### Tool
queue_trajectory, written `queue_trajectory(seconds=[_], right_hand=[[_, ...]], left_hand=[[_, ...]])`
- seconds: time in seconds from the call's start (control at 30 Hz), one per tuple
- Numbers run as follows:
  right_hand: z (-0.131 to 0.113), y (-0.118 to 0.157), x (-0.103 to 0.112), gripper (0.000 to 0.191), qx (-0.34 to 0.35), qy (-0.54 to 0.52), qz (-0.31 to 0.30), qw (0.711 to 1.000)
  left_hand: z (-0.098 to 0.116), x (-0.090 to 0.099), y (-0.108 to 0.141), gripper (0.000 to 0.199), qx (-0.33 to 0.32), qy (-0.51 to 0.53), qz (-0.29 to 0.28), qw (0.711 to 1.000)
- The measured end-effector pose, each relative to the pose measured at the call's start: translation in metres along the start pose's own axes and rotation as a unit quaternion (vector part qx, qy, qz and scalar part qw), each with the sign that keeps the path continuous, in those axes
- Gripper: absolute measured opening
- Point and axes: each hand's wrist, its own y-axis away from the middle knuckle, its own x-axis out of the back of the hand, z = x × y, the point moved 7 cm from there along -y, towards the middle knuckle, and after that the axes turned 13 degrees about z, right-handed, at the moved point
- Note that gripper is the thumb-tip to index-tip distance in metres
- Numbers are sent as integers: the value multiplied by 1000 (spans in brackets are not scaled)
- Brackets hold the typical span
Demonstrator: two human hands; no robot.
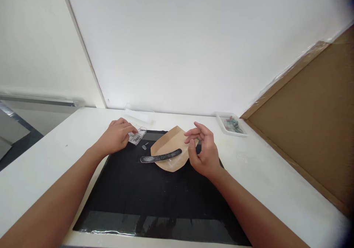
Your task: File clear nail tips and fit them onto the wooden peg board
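My left hand (120, 134) is closed at the left side of a small clear plastic compartment box (140, 133); its index finger reaches over the box, and the thumb is mostly hidden. Beside the box, two small clear oval pieces (144, 147), like false nail tips, lie on a black mat (155, 192). A tan paper tray (171, 141) sits in the middle. Across its near left edge rests a curved dark nail file (161, 156), dusted white. My right hand (203, 148) hovers at the tray's right side, open, thumb and fingers apart with nothing visible between them.
Behind the small box lies a clear plastic lid or sheet (139, 115). A translucent tub (231, 124) with green and red bagged items stands at the back right of the white table (249, 159). A white wall rises behind; a brown cardboard panel (309, 111) borders the right.
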Motion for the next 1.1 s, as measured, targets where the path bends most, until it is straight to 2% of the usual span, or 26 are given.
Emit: queue_trajectory(seconds=[0.13,0.23,0.43,0.63,0.83,1.1], right_hand=[[2,1,0,62,0,1,-2,1000],[2,1,0,62,-1,2,-4,1000],[3,2,-1,64,-2,-4,-10,1000],[4,2,-3,63,-7,-8,-16,1000],[6,4,-4,63,-9,-5,-28,1000],[6,5,-6,60,-13,-8,-48,999]], left_hand=[[0,-5,4,41,-32,15,-36,999],[0,-8,5,41,-35,4,-40,999],[1,-17,9,55,-34,-49,-78,995],[7,-16,11,42,-28,-53,-99,993],[7,-15,11,27,-22,-15,-88,996],[0,-25,11,30,31,-8,-107,994]])
